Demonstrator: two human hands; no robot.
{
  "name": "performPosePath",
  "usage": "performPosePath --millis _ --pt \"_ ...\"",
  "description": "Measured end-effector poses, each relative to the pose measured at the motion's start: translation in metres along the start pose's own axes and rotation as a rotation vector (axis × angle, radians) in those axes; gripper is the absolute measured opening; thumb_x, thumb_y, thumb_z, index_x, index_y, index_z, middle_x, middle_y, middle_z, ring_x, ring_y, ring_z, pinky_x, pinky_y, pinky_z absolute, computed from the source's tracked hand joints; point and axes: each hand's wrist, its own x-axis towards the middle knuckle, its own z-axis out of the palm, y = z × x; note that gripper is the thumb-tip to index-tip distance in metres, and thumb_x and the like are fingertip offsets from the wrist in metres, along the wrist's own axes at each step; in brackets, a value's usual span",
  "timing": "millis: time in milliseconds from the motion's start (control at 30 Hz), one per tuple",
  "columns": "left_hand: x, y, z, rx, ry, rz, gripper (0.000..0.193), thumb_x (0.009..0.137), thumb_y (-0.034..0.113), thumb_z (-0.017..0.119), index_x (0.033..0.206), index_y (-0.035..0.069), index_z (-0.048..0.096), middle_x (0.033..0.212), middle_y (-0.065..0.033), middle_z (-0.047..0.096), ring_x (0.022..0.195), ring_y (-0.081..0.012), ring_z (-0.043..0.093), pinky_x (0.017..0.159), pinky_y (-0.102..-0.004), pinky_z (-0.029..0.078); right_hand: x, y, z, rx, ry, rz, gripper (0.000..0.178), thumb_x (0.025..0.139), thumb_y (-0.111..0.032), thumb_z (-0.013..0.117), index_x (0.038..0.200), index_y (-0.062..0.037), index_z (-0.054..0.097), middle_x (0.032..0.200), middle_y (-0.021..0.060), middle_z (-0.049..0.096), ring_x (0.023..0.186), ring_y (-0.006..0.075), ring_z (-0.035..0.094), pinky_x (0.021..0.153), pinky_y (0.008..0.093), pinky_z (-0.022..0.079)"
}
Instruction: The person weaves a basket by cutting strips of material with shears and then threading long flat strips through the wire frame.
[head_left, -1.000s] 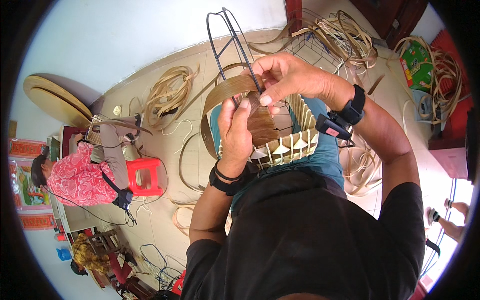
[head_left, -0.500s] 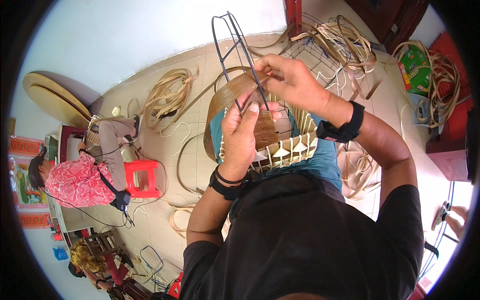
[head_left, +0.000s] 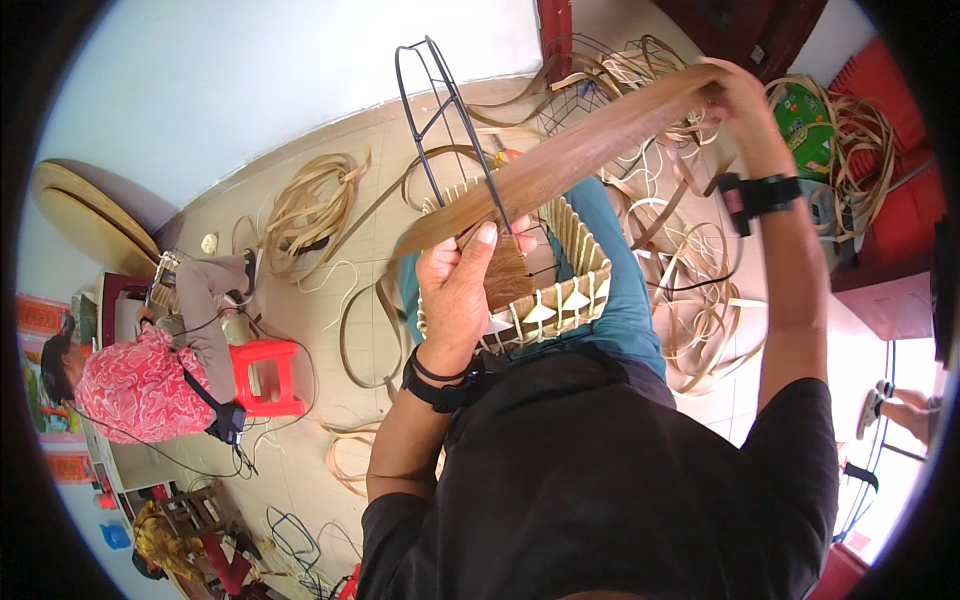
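Note:
A half-woven basket [head_left: 598,275] with a pale bound rim rests on my lap. Its tall black wire handle [head_left: 413,115] rises at the far side. A wide, flat brown strip [head_left: 580,150] runs taut from the handle area up to the far right. My right hand [head_left: 748,110], partly blurred, is closed on the strip's upper right part. My left hand [head_left: 455,290] pinches the strip against the base of the handle, thumb on top and fingertips showing past the wire. Below it, a woven brown panel [head_left: 510,280] fills part of the basket.
Coiled strips [head_left: 315,205] lie on the floor at left, with more loose strips [head_left: 700,320] at right. A wire frame [head_left: 575,95] stands beyond the basket. At left, a person in a pink patterned shirt [head_left: 150,385] sits near a red stool [head_left: 268,378]. Round boards [head_left: 90,220] lean on the wall.
My right hand has swung from beside the handle out to the far right, drawing the brown strip out straight. My left hand stays at the handle's base.

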Motion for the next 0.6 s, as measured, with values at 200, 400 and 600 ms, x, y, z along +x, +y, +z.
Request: performPosePath --millis 200,400,600 --pt "-0.001 -0.005 -0.011 0.010 0.005 0.021 0.027 0.096 0.011 0.053 0.118 -0.003 0.056 0.100 -0.0189 0.068 0.083 -0.0238 0.068 0.077 -0.0346 0.054 0.014 0.022 -0.264 -0.274 0.381 -0.170 0.042 0.081 -0.031 0.071 0.099 0.0055 0.061 0.085 0.0116 0.064 0.078 0.0206 0.063 0.067 0.0360 0.052" --pt "-0.002 -0.003 -0.013 0.017 0.024 0.012 0.027 0.096 0.012 0.053 0.118 -0.003 0.054 0.103 -0.0225 0.067 0.084 -0.0243 0.069 0.079 -0.0352 0.055 -0.046 0.038 -0.165 -1.628 -0.006 -0.003 0.066 0.065 -0.027 0.076 0.121 0.0014 0.057 0.113 0.0201 0.065 0.106 0.0340 0.061 0.089 0.0424 0.048" --pt "-0.003 -0.006 -0.010 0.008 0.022 -0.021 0.027 0.097 0.013 0.053 0.119 -0.003 0.055 0.107 -0.0178 0.067 0.088 -0.0200 0.067 0.080 -0.0316 0.054 -0.124 -0.021 0.083 -0.741 -0.604 -0.846 0.059 0.079 -0.021 0.073 0.132 -0.0059 0.052 0.134 0.0158 0.053 0.125 0.0289 0.049 0.106 0.0371 0.038"
